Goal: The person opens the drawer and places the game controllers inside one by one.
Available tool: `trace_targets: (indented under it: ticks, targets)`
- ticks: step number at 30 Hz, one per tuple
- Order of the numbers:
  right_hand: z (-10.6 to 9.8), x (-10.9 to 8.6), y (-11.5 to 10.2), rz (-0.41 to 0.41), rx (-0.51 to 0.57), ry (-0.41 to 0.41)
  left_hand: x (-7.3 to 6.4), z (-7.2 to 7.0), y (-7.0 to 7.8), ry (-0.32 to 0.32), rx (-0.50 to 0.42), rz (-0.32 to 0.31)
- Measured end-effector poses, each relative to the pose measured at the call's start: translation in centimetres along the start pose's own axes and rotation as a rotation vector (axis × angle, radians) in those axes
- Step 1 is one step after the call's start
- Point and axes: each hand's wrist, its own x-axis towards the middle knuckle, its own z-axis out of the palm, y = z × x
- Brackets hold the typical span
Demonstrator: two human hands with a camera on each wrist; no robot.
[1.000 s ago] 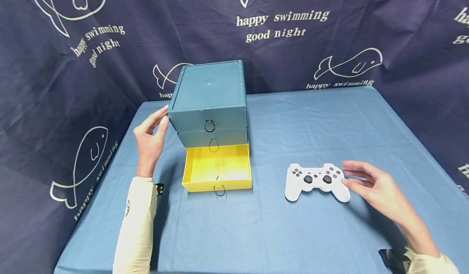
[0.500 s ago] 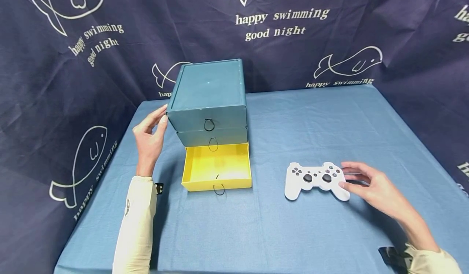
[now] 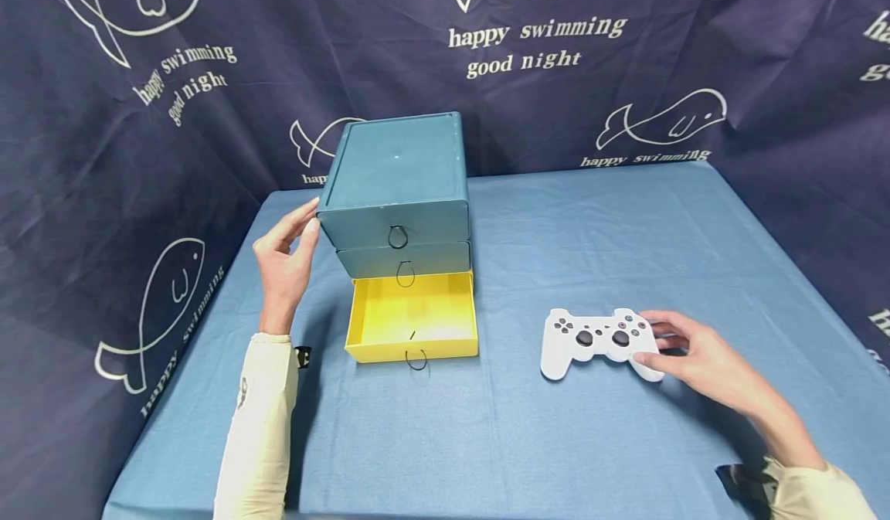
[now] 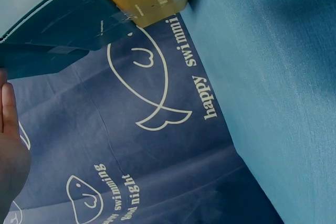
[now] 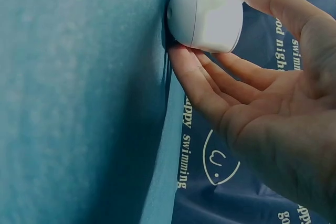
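Observation:
A white game controller (image 3: 602, 342) lies face up on the table, right of the middle. My right hand (image 3: 702, 358) is at its right grip, the thumb over the top face and the other fingers along the far side. In the right wrist view the rounded white grip (image 5: 207, 18) sits between thumb and fingers. My left hand (image 3: 283, 261) rests its fairly straight fingertips and thumb at the left front corner of a dark teal drawer cabinet (image 3: 396, 166). Its lowest, yellow drawer (image 3: 412, 350) is pulled out, with a small dark mark inside.
Two upper drawers with black loop handles (image 3: 398, 238) are closed. A blue cloth (image 3: 514, 443) covers the table. Dark navy curtains (image 3: 389, 49) with fish drawings and lettering hang behind and at both sides.
My right hand has moved a little to the left, its thumb passing from the controller's edge onto the right grip. The left hand, cabinet and controller stay where they were.

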Motion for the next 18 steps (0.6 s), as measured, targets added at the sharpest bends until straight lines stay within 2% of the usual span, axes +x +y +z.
trace_targets:
  ticks: [9,18]
  targets:
    - [0.01,0.24,0.0,0.015,-0.031,-0.021,-0.02,0.07,-0.02,0.009,-0.012,-0.002]
    - [0.11,0.38,0.08,-0.009,-0.043,-0.029,-0.03,0.13,-0.04,0.007,-0.003,-0.003]
